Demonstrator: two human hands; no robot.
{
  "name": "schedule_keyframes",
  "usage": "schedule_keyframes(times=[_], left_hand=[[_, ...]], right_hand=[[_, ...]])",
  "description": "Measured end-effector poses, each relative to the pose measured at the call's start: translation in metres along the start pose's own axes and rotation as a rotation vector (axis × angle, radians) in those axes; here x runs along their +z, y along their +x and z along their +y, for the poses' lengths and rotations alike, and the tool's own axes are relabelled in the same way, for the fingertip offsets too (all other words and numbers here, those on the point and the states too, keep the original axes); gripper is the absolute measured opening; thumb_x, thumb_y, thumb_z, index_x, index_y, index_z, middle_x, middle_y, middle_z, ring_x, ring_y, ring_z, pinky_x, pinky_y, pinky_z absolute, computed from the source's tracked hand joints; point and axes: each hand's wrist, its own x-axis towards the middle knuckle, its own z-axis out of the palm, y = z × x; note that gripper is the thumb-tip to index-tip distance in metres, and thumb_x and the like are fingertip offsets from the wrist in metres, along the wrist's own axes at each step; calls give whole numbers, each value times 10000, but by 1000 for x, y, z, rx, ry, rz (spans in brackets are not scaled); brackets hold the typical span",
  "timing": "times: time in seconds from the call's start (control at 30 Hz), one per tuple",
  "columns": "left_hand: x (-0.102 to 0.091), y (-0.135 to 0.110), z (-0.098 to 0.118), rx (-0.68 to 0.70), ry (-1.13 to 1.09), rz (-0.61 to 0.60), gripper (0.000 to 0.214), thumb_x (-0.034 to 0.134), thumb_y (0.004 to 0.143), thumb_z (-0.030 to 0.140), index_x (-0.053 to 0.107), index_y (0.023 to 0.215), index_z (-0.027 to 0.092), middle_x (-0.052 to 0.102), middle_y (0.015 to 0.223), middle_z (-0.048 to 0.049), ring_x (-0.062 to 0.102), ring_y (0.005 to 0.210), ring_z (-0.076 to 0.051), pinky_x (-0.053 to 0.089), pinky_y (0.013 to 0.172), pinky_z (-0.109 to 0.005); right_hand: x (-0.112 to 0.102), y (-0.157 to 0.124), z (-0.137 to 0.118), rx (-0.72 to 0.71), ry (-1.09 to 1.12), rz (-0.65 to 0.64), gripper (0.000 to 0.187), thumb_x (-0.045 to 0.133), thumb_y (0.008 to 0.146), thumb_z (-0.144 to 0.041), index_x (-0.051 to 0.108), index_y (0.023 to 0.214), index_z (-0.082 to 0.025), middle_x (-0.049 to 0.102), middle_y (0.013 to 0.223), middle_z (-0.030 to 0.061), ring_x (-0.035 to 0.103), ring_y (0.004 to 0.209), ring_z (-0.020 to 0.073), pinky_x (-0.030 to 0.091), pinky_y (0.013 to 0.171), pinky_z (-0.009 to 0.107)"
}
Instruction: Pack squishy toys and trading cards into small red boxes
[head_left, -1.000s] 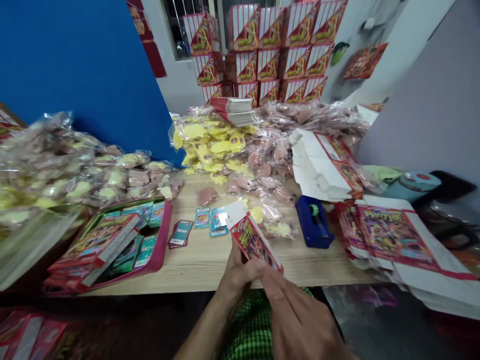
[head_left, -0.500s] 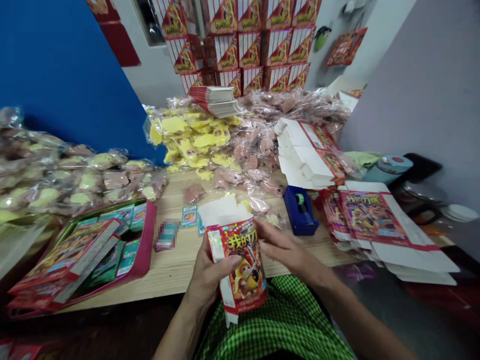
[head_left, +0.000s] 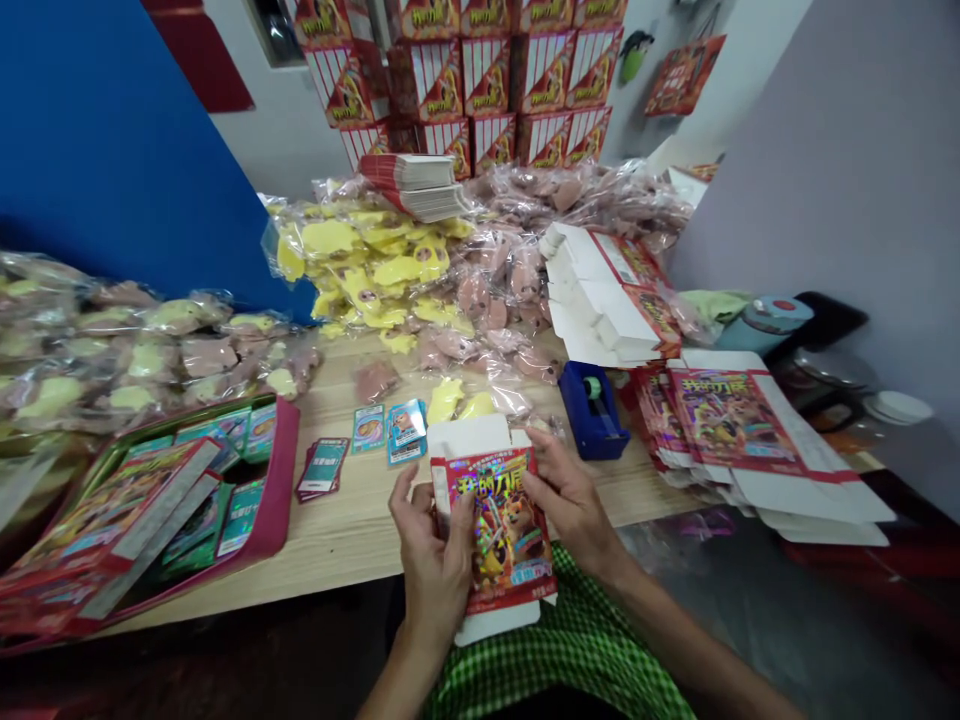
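Observation:
A red printed carton (head_left: 510, 530) is held over my lap, front face towards me, with white flaps sticking out at its top and bottom. My left hand (head_left: 439, 550) grips its left side, thumb lying along the front. On the right edge near the top, my right hand (head_left: 570, 495) holds it with the thumb in front and fingers behind. Beyond the carton lie small blue cards (head_left: 406, 432), one teal card (head_left: 368, 428) and a little stack of dark-red-edged cards (head_left: 324, 467). A blue tape dispenser (head_left: 594, 410) stands right of my right hand.
Bagged yellow pieces (head_left: 367, 270) and bagged pinkish pieces (head_left: 499, 285) are heaped at the back. At left is a pink-rimmed tin (head_left: 281, 490) with cards and flat cartons. Flattened cartons (head_left: 735, 420) overhang the table's right edge. Boxes (head_left: 487, 80) are stacked behind.
The carton has gone from rounded and turned sideways to flatter, its front facing me. My right hand has closed on its right edge. The view has shifted slightly.

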Motion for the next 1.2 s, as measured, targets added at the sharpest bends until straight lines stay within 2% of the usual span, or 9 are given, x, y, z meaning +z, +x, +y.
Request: schedule_keyframes(times=[0.13, 0.3, 0.37, 0.43, 0.5, 0.6, 0.7, 0.97, 1.2], left_hand=[[-7, -15, -13, 5, 165, 2, 533, 599, 977, 505, 479, 1424, 240, 637, 1351, -103, 647, 1195, -221, 527, 977, -317], [-13, -15, -2, -17, 165, -19, 371, 591, 960, 561, 632, 886, 200, 646, 798, -5, 620, 739, -158, 513, 673, -234], [-18, -7, 11, -82, 47, -61, 343, 681, 906, 542, 643, 941, 203, 601, 708, 34, 574, 647, -128, 482, 618, -214], [-25, 0, 22, -175, -85, -132, 483, 772, 843, 488, 618, 1229, 241, 635, 722, 49, 604, 648, -124, 510, 663, -228], [-35, 5, 29, -235, -126, -201, 644, 811, 813, 449, 569, 1377, 252, 701, 790, 20, 652, 705, -141, 545, 735, -266], [-49, 4, 29, -203, -36, -229, 387, 803, 829, 448, 752, 1112, 189, 764, 902, -52, 685, 802, -164, 554, 769, -260], [-57, 2, 27, -177, 25, -250, 294, 813, 824, 449, 803, 980, 199, 792, 956, -61, 703, 853, -172, 558, 777, -242], [-45, 13, 48, -362, -88, -243, 439, 925, 684, 414, 803, 1059, 222, 805, 857, -40, 701, 732, -130, 546, 698, -202], [-44, 11, 46, -484, -60, -309, 386, 922, 656, 426, 842, 958, 200, 807, 828, -65, 715, 773, -175, 554, 745, -247]], right_hand=[[-7, -12, -1, -33, -298, -90, 260, 527, 1020, -408, 618, 1161, -209, 647, 891, 9, 603, 802, 186, 470, 715, 284], [-17, -8, -9, -72, -439, -156, 380, 493, 1029, -423, 515, 724, -197, 507, 713, -7, 461, 679, 156, 351, 612, 274], [-19, -3, -12, -40, -333, -190, 302, 546, 999, -421, 538, 794, -200, 506, 743, -13, 462, 692, 156, 355, 616, 269], [-19, -1, -14, 18, -182, -219, 214, 591, 973, -406, 573, 1062, -212, 535, 797, -25, 479, 684, 152, 366, 602, 259], [-17, 0, -17, 31, -126, -255, 344, 597, 972, -379, 511, 1265, -220, 570, 848, -22, 508, 694, 155, 381, 602, 260], [-13, -2, -26, -125, -381, -279, 127, 536, 1006, -313, 585, 1033, -199, 571, 823, -1, 526, 736, 166, 393, 664, 289], [-12, -2, -37, -252, -632, -339, 178, 490, 1022, -288, 564, 887, -200, 591, 848, 23, 533, 774, 177, 391, 704, 314], [-5, 8, -59, -127, -701, -420, 111, 473, 992, -237, 527, 899, -209, 594, 834, 10, 506, 729, 169, 352, 660, 305], [1, 3, -46, -75, -881, -393, 184, 461, 971, -161, 435, 795, -208, 547, 720, -5, 464, 656, 159, 268, 610, 300]])
